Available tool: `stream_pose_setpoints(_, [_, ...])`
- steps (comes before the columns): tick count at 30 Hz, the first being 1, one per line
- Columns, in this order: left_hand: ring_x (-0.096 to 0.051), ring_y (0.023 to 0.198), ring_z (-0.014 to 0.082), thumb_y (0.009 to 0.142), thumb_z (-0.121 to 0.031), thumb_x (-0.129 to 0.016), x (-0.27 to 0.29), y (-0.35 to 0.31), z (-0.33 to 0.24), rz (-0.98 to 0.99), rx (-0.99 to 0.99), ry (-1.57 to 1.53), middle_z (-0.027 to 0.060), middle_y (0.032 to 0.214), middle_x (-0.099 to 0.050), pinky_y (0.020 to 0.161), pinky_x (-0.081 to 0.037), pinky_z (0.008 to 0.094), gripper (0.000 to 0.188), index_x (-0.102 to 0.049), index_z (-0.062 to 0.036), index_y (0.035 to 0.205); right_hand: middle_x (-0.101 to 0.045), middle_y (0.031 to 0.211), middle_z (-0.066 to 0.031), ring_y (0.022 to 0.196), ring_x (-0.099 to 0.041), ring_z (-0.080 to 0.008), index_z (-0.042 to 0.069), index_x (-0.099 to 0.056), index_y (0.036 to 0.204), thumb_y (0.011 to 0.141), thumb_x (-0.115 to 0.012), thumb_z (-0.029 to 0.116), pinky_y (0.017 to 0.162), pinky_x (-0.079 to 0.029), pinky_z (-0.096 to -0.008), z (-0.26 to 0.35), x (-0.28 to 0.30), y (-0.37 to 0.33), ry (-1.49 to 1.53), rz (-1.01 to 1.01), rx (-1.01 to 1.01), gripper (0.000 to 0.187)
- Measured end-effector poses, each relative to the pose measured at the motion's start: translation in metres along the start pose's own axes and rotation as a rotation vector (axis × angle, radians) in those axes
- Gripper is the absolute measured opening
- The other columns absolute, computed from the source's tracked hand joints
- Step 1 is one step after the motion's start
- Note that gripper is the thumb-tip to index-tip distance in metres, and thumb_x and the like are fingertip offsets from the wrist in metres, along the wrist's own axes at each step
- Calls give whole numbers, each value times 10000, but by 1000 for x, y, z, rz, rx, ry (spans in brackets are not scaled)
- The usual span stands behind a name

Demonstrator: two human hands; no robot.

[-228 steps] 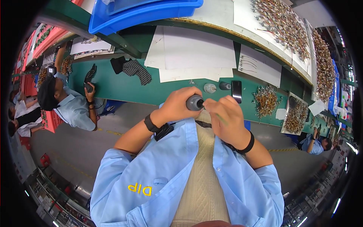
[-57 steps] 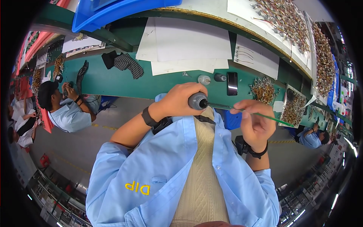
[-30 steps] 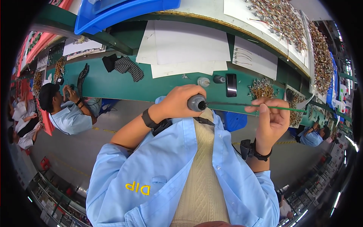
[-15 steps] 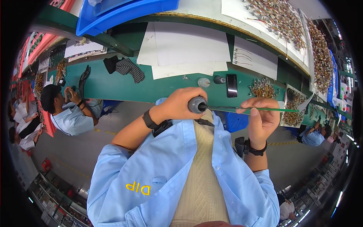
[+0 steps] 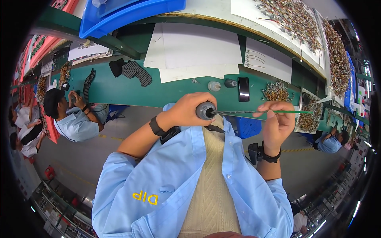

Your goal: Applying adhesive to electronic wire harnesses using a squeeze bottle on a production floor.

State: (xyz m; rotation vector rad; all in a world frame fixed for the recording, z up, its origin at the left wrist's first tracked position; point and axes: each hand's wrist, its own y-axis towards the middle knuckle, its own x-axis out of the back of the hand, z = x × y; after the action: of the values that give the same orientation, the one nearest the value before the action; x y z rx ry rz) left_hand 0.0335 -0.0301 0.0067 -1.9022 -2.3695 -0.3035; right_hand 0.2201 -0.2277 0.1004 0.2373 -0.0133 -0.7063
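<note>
My left hand (image 5: 185, 110) is wrapped round a small dark grey bottle (image 5: 204, 111), tipped so that its round mouth faces right. A thin green stick (image 5: 293, 112) lies between the thumb and fingers of my right hand (image 5: 278, 122). Its left part looks coated in something dark and reaches into the bottle's mouth, which hides the tip. Just beyond my hands, a translucent bottle (image 5: 214, 86), a small dark bottle (image 5: 230, 83) and a black phone (image 5: 244, 89) stand or lie on the green bench (image 5: 182, 93).
White sheets (image 5: 202, 47) cover the bench's back. A bundle of wired parts (image 5: 276, 92) lies right, and striped fabric sleeves (image 5: 137, 72) lie left. Above runs a shelf with a blue tray (image 5: 131, 16) and heaped wires (image 5: 293, 20). A co-worker (image 5: 77, 119) sits at left.
My right hand has shifted slightly right and up, and the stick's outer end has risen a little. More of its dark part shows between the hands. The bottle has barely moved.
</note>
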Motion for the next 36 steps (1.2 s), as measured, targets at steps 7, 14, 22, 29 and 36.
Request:
stream_pose_setpoints(7, [-699, 952, 222, 776, -115, -875, 0, 5, -3, 9, 21, -1, 49, 1024, -708, 839, -554, 343, 359, -659, -81, 1061, -686, 990, -202, 821, -690, -244, 3, -536, 1114, 982, -565, -24, 762, -598, -388, 11, 5, 1, 102, -21, 52, 139])
stream_pose_setpoints(14, [-682, 1035, 203, 804, -110, -865, -3, 11, -11, -9, 58, -68, 63, 1112, -682, 908, -543, 334, 460, -622, -75, 1193, -674, 1032, -144, 838, -685, -210, 57, -554, 1113, 1009, -582, 69, 829, -553, -376, -9, -1, -4, 402, -210, -159, 109])
stream_pose_setpoints(22, [-681, 1039, 218, 787, -99, -880, -7, 23, -20, -49, 17, -63, 79, 1130, -686, 911, -544, 339, 512, -622, -68, 1228, -674, 1049, -95, 893, -676, -186, 92, -571, 1107, 1017, -601, 97, 861, -525, -345, -34, -18, -16, 681, -257, -418, 95])
stream_pose_setpoints(29, [-688, 1025, 228, 753, -107, -903, -12, 26, -23, -75, -22, -15, 84, 1119, -701, 891, -548, 344, 503, -662, -65, 1193, -681, 1055, -96, 905, -682, -180, 96, -578, 1110, 1020, -603, 102, 873, -533, -351, -40, -29, -25, 734, -279, -421, 95])
stream_pose_setpoints(36, [-690, 1027, 234, 748, -110, -906, -12, 30, -24, -76, -38, 0, 87, 1123, -707, 891, -549, 349, 498, -671, -66, 1185, -700, 1086, -168, 904, -728, -248, 68, -573, 1125, 1015, -594, 52, 875, -586, -390, -50, -34, -35, 813, -315, -426, 113])
